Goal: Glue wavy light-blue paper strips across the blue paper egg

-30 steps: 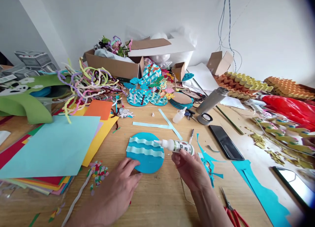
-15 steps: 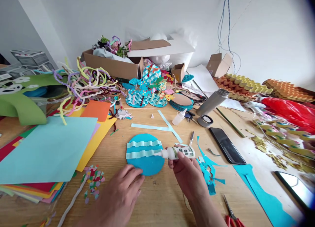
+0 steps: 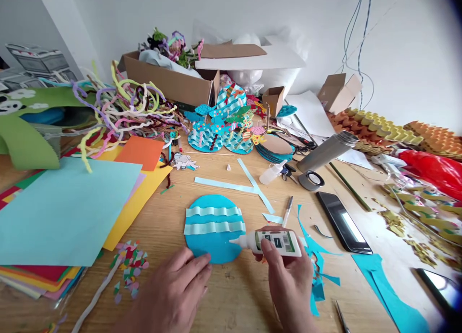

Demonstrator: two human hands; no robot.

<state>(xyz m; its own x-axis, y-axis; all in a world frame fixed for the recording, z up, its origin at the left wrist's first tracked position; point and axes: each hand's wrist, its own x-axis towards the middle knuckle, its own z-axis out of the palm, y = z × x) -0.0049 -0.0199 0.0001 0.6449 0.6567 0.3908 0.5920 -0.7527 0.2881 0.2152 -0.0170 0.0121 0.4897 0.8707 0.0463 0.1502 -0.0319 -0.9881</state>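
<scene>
A blue paper disc (image 3: 212,251) lies on the wooden table with two wavy pale-blue strips (image 3: 214,227) across its upper and middle part. My right hand (image 3: 288,275) is closed round a white glue bottle (image 3: 279,242), held almost level, its nozzle pointing left over the disc's lower right part. Whether the tip touches the paper I cannot tell. My left hand (image 3: 176,285) lies with its fingers extended at the disc's lower left edge, fingertips on the paper. Beyond the disc are flat pale-blue strips (image 3: 225,185).
Coloured paper sheets (image 3: 65,208) and confetti pieces (image 3: 133,265) are on the left. Blue scraps (image 3: 317,270), a phone (image 3: 342,222) and scissors (image 3: 341,316) lie right. Further back stand a metal flask (image 3: 327,151), a small bottle (image 3: 273,172) and finished blue decorations (image 3: 205,136).
The glue bottle's nozzle has moved down from the lower wavy strip to bare blue paper below it. My left hand stays at the disc's edge. The view has shifted slightly.
</scene>
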